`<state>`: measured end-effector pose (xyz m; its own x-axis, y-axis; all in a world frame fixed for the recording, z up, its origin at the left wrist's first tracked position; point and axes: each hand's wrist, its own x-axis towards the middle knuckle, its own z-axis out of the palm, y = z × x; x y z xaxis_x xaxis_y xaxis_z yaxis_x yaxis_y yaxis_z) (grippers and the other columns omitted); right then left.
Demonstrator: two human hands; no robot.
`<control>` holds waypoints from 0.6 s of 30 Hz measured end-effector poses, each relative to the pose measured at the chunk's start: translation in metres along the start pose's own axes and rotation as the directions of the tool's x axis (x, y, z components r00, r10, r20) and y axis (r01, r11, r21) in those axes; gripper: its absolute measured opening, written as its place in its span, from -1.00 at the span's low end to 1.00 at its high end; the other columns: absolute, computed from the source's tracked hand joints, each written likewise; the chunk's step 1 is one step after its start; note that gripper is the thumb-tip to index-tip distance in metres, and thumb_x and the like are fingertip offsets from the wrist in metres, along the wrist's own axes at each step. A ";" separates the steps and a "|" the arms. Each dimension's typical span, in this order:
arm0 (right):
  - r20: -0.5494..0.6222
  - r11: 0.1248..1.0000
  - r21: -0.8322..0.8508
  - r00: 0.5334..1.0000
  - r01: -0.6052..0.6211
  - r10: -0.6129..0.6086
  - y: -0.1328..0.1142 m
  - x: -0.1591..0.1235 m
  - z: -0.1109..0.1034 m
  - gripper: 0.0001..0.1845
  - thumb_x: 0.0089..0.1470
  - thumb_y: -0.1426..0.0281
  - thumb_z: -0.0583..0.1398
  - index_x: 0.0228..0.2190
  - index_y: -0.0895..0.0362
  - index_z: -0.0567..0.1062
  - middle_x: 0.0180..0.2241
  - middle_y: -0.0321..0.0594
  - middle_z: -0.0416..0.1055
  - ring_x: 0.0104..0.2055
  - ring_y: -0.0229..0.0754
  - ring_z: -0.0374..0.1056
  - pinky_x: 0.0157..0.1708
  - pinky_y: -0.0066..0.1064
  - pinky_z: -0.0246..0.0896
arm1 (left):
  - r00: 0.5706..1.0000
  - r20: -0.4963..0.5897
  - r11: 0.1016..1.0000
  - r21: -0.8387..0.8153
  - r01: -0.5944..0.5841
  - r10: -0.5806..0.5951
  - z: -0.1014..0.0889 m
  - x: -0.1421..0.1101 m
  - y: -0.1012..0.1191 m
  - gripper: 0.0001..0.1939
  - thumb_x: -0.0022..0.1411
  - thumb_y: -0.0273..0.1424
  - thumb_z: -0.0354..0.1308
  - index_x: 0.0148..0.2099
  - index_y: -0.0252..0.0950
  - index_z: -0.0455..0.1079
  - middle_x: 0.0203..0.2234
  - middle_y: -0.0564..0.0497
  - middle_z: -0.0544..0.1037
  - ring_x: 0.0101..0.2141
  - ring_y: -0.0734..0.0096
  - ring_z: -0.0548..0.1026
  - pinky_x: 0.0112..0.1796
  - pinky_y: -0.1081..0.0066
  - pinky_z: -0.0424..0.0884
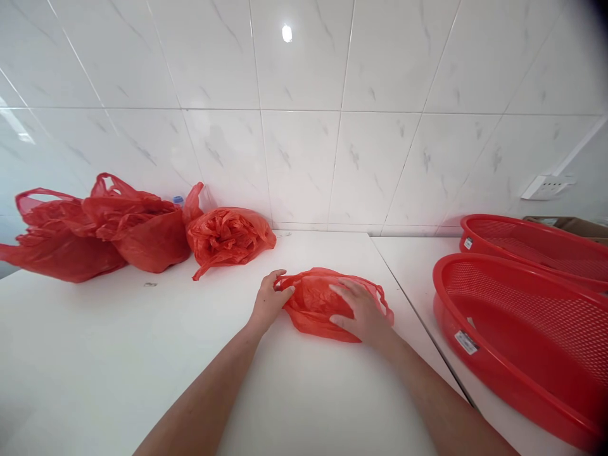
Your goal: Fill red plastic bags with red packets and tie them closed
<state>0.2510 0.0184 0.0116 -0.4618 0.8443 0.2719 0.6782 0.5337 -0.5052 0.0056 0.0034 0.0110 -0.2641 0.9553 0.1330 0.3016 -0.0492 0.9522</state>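
Observation:
A red plastic bag [317,322] lies low on the white table in front of me, its mouth turned up and spread wide. My left hand [270,301] is at the bag's left end, with thumb and fingers curled around its edge and handle. Over the right part of the mouth is my right hand [363,311], thumb and fingers spread apart, holding nothing. Its fingertips reach over the bag's inside; whether they press on the plastic I cannot tell. The bag's right handle [386,307] sticks out beyond that hand.
Several full red plastic bags [152,237] stand at the back left against the tiled wall [304,158]; a blue cap [178,201] shows behind them. Two red perforated baskets [503,373] occupy the right side, past a seam in the table [142,354]. A power socket [548,187] is behind them.

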 end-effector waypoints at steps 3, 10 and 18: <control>0.161 0.990 -0.143 0.986 -0.012 0.035 0.002 0.002 0.008 -0.31 -0.03 0.00 0.14 0.13 -0.11 0.21 0.23 -0.26 0.01 0.24 0.06 -0.10 0.17 -0.01 -0.13 | 0.997 0.045 0.983 -0.171 0.068 -0.061 0.001 -0.002 -0.002 -0.49 0.07 -0.24 0.17 0.08 -0.16 0.20 -0.05 -0.11 0.40 -0.25 0.35 0.48 -0.31 0.37 0.45; -0.143 0.979 -0.185 0.984 0.081 -0.109 -0.011 -0.004 -0.002 -0.45 0.09 0.14 0.08 0.11 -0.05 0.22 0.21 -0.20 0.02 0.23 -0.01 -0.05 0.14 -0.06 -0.03 | 0.999 -0.012 0.977 -0.211 0.038 -0.041 0.001 0.002 -0.009 -0.52 0.07 -0.16 0.16 0.02 -0.22 0.25 -0.15 -0.07 0.46 -0.31 0.39 0.48 -0.30 0.38 0.42; -0.716 0.935 -0.254 0.698 -0.249 -0.008 -0.028 -0.083 -0.097 -0.64 0.05 0.22 0.13 -0.10 0.04 0.42 0.07 -0.13 0.20 0.11 -0.03 0.16 0.08 -0.13 0.09 | 0.998 -0.038 0.974 -0.225 0.031 -0.041 0.001 0.006 -0.018 -0.51 0.03 -0.12 0.16 -0.02 -0.24 0.30 -0.24 -0.03 0.48 -0.43 0.45 0.43 -0.39 0.42 0.39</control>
<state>0.3258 -0.0619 0.0827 0.0811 0.6204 0.7801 0.8941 0.3006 -0.3320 -0.0006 0.0105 -0.0061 -0.3111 0.9446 0.1047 0.0792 -0.0840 0.9933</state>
